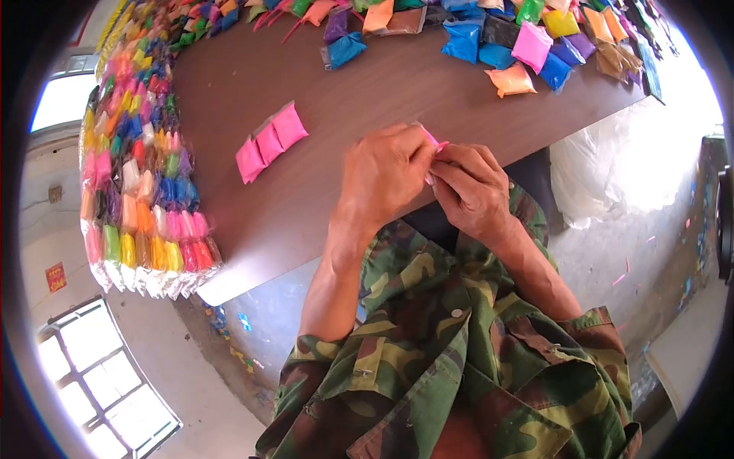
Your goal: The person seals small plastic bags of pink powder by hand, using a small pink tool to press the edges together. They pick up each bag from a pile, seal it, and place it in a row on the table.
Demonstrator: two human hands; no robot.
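Both my hands meet above the near edge of the brown table, fingers pinched together. My left hand (388,172) is closed on a narrow pink piece (437,144) that shows between the fingertips. From the other side my right hand (475,187) grips the same piece with thumb and fingers; most of it is hidden, and I cannot tell its exact kind. To the left of my hands, a joined row of three pink clay packets (269,143) lies flat on the tabletop.
Stacked rows of colourful packets (138,191) line the table's left side. Loose packets, including a blue one (462,40) and an orange one (511,79), are heaped along the far edge. A large clear plastic bag (604,164) stands right of the table (229,84).
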